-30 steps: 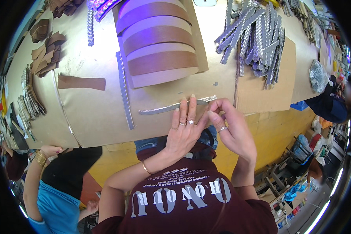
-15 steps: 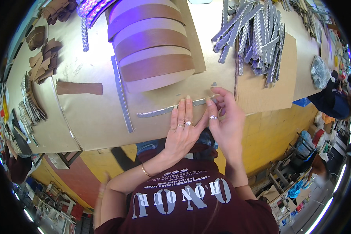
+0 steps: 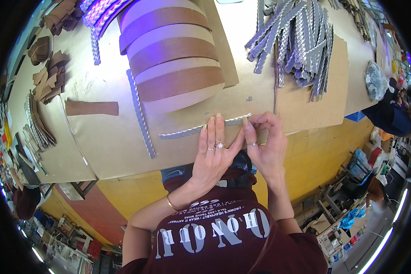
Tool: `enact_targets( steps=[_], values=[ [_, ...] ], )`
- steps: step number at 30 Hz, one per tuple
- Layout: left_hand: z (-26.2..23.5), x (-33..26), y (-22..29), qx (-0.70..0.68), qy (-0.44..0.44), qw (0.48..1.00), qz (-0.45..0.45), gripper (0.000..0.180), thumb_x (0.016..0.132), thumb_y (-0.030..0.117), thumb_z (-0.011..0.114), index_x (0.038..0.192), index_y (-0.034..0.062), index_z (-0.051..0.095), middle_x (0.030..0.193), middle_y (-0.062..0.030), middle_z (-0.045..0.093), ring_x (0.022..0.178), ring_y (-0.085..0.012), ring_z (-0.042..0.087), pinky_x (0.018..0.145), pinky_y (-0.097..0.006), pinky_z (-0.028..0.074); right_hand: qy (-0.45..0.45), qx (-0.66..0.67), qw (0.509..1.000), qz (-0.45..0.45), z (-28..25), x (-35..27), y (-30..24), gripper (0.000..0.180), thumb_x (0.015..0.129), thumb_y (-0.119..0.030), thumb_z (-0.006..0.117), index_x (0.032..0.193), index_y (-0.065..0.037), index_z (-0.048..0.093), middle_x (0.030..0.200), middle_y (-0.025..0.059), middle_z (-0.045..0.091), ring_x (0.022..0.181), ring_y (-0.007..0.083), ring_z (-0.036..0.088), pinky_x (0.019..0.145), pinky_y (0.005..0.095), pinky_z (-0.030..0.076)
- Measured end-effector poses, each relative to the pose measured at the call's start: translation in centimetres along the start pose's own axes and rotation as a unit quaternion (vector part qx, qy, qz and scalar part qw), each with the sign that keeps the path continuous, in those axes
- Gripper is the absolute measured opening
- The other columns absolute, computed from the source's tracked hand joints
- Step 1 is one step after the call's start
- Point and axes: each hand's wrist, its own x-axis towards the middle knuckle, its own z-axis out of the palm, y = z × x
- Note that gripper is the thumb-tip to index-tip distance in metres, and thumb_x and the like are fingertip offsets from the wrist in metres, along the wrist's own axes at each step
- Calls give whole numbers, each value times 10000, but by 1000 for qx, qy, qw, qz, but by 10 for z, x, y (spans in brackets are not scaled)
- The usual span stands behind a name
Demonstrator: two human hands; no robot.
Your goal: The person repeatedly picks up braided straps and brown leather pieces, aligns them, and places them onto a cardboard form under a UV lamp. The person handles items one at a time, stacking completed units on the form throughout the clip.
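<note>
A grey strip with a braided silver edge (image 3: pixel 180 134) lies across the near part of the work table (image 3: pixel 118 150). My left hand (image 3: pixel 213 160) rests on it with outstretched fingers, pressing the strip's middle against the surface. At the strip's right end, my right hand (image 3: pixel 266 148) is closed, with thumb and curled forefinger pinching the tip. The fingers hide part of that end. A second braided strip (image 3: pixel 140 116) lies lengthwise to the left of my hands. Small grey scraps (image 3: pixel 249 98) sit just beyond the right hand.
Beyond my hands lies a large roll with brown and beige bands (image 3: pixel 173 71). A pile of braided strips (image 3: pixel 301 45) lies on cardboard (image 3: pixel 313 107) at the right. Leftward are a brown strip (image 3: pixel 92 108), brown pieces (image 3: pixel 51 77) and bundled strips (image 3: pixel 35 118).
My right hand has drawn slightly toward me, its forefinger curling in from beside the grey scrap to the strip's end. My left hand stays on the strip.
</note>
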Motion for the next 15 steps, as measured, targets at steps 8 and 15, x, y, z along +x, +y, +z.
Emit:
enact_targets(
  steps=[8,15],
  values=[
    [3,-1,0,-40,14,999,-5,517,971,307,454,1476,234,373,1406,-278,476,1323,-371,469,1157,-477,269,3,36,998,57,4,0,-1,283,879,-22,689,1075,-36,485,828,81,654,708,160,603,666,288,501],
    [-7,2,-3,-155,10,987,-39,751,848,536,629,1355,-6,513,1408,-284,471,1329,-390,456,1148,-463,287,6,12,999,37,8,-1,-2,184,851,-31,686,985,-53,562,806,98,595,711,278,582,653,377,476]
  ],
)
